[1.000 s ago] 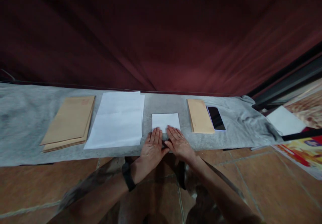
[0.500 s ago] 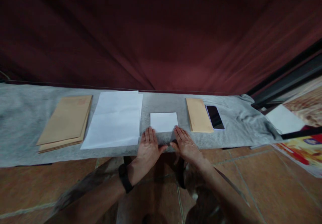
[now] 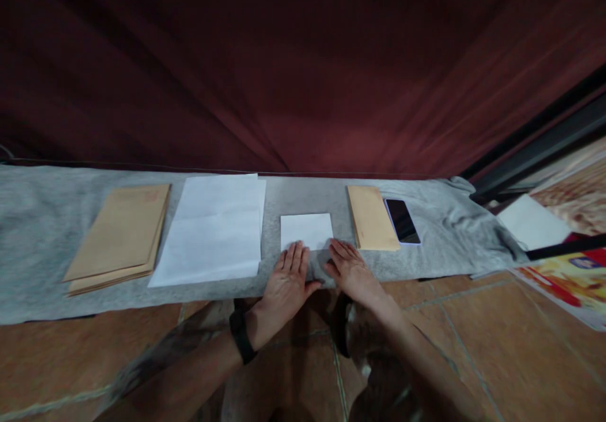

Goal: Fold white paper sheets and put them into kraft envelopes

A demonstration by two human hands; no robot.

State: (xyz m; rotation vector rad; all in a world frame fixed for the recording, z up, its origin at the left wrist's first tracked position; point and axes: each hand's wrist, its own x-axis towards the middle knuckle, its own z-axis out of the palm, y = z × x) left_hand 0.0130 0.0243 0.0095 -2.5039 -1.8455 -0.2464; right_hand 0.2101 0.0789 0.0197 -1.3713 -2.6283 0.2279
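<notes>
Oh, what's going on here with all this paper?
A person has both hands flat at a small white paper: the left hand at its near edge, the right hand by its near right corner. Larger white sheets and big brown envelopes lie to the left; smaller envelopes and a phone lie to the right.

Left hand (image 3: 288, 281) lies flat, fingertips on near edge of small white paper (image 3: 307, 228). Right hand (image 3: 354, 274) at its near right corner. Black band (image 3: 242, 337) on left wrist. Large white sheets (image 3: 211, 229) and brown envelopes (image 3: 123, 226) lie to left; smaller tan envelopes (image 3: 374, 218) and phone (image 3: 402, 221) to right, all on grey cloth (image 3: 454, 232). Dark red curtain (image 3: 303, 93) hangs behind.
</notes>
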